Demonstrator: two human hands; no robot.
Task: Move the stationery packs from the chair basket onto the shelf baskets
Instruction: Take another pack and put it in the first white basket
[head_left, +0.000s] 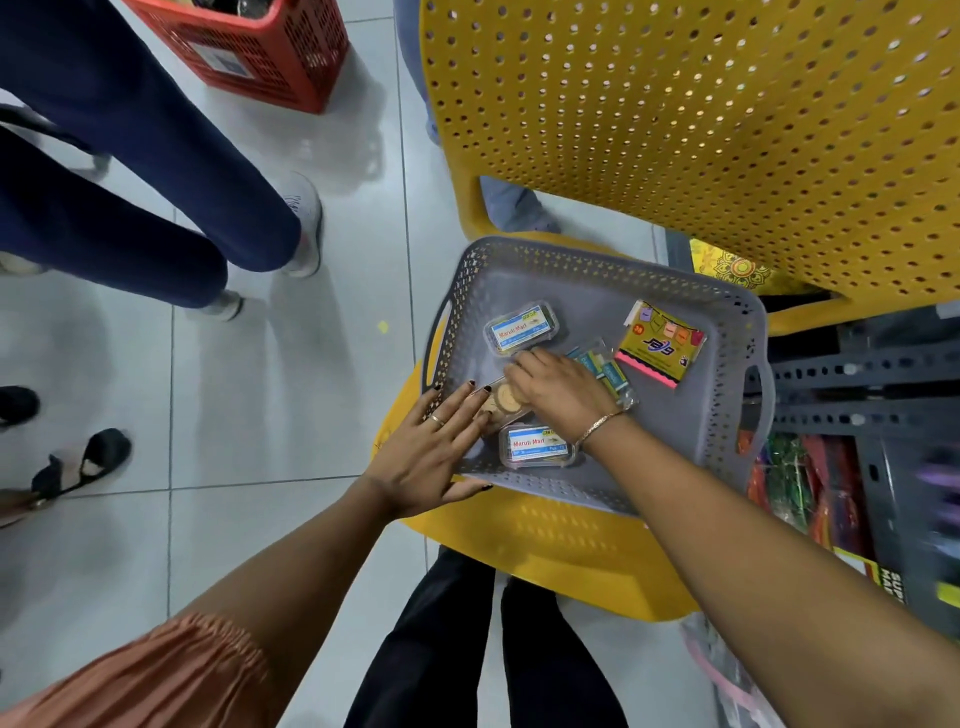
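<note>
A grey perforated basket (691, 317) rests on the seat of a yellow chair (571, 551). Inside lie two clear boxes with blue "Maruti Mart" labels (521, 328) (537, 446), a yellow sticky-note pack (660, 343), a clear pack of teal items (605, 366) and a small clear pack with round tan pieces (501, 401). My right hand (558, 387) reaches into the basket, fingers curled onto the round-piece pack. My left hand (434, 454) lies spread over the basket's near-left rim, fingertips touching the same pack.
Grey metal shelving (857, 374) with colourful goods stands at the right. A red basket (260, 47) sits on the tiled floor at the top left. Other people's legs and feet (156, 197) stand on the left, and sandalled feet at the far left.
</note>
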